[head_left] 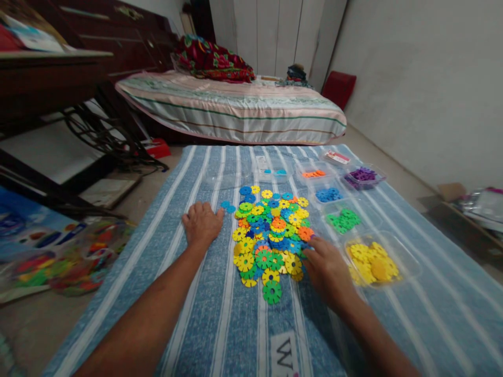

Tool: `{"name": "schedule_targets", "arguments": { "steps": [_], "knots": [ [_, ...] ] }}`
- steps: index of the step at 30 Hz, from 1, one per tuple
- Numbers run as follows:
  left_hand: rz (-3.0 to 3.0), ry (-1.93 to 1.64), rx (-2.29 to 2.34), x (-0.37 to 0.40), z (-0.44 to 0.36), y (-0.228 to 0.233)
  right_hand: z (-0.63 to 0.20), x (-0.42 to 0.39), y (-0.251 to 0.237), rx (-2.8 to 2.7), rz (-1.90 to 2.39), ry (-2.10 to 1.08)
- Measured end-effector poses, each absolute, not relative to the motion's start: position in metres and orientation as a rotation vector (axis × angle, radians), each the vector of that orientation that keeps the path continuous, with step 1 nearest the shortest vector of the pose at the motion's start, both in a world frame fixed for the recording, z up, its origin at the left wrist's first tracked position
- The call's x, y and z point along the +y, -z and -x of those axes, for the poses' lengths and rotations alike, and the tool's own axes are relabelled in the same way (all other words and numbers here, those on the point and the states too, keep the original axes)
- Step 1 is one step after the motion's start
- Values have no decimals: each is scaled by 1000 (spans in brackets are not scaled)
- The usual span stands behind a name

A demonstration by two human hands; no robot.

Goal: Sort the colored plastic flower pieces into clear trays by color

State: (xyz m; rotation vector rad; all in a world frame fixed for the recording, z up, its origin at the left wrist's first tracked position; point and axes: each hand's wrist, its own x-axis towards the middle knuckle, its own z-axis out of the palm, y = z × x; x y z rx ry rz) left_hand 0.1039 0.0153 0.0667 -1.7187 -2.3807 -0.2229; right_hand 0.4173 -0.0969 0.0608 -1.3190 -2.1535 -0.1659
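A heap of flat, flower-shaped plastic discs (pixel 271 235) in yellow, green, blue and orange lies on a blue striped cloth (pixel 236 324). My left hand (pixel 201 222) rests palm down on the cloth just left of the heap, close to a loose blue disc (pixel 227 206), holding nothing. My right hand (pixel 326 267) reaches into the heap's right edge, fingertips touching the discs there; whether it grips one is hidden. Clear tubs to the right hold sorted discs: yellow (pixel 373 262), green (pixel 343 220), blue (pixel 329 195), orange (pixel 313 173) and purple (pixel 362 177).
Another clear tub (pixel 275 172) with a few blue pieces sits behind the heap. A mattress (pixel 236 107) lies beyond the cloth. A dark table frame (pixel 51 104) and colourful toy packaging (pixel 58 251) are at left. A wall runs along the right.
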Motion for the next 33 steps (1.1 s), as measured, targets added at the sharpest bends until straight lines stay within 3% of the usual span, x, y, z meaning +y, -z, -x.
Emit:
{"name": "schedule_targets", "arguments": {
  "steps": [6, 17, 26, 33],
  "knots": [
    [1713, 187, -2381, 15, -104, -68, -415, -95, -48, -2210, 1456, 183],
    [1723, 213, -2388, 15, -104, -68, -413, -91, -48, -2132, 1337, 236],
    [1723, 217, -2393, 15, -104, -67, -426, -88, -77, -1975, 1182, 74],
    [1727, 208, -2384, 15, -105, -68, -460, -60, -111, -1874, 1294, 343]
  ]
}}
